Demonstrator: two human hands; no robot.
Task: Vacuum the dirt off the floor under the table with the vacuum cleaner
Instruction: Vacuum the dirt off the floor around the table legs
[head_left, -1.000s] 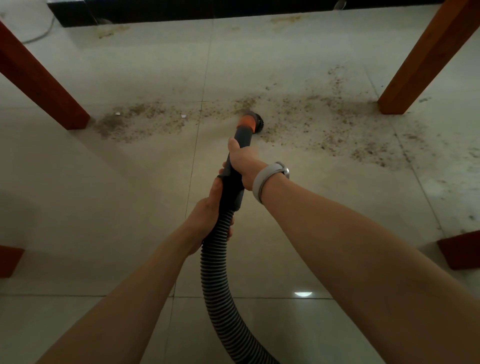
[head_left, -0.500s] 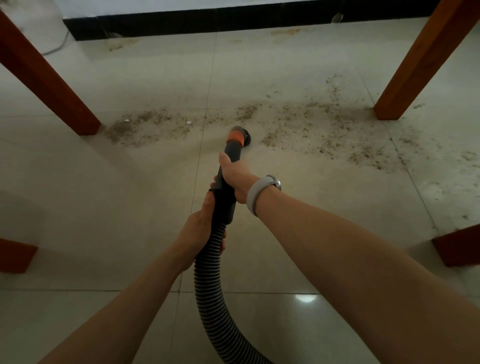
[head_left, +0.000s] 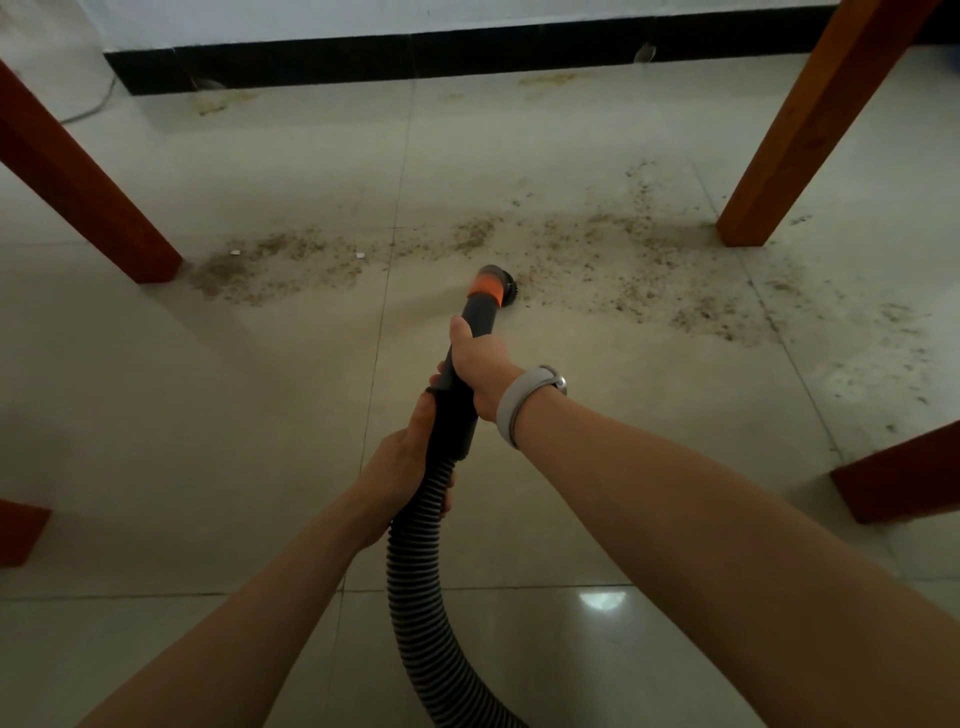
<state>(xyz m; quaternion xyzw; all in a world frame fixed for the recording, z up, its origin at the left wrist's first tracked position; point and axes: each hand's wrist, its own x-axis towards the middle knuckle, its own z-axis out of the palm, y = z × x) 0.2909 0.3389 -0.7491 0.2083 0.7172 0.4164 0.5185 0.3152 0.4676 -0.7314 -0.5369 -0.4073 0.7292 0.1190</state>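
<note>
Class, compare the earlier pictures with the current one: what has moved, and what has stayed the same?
The vacuum nozzle has drawn back toward the person, from within the dirt band to its near edge. The view shifted too, showing more wall. Unchanged: the right hand grips the dark tube in front, the left hand grips where the ribbed hose joins, and dirt lies on both sides between the table legs.

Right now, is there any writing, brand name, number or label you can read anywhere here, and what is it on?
None: no readable text shows in this view.
Vacuum nozzle: an orange band, no lettering visible.
Hose: plain ribbed grey, no print.
Wristband on the right wrist: pale strap, its face turned away, nothing legible.
Two small white scraps in the dirt: too small to tell whether they carry print.
</note>
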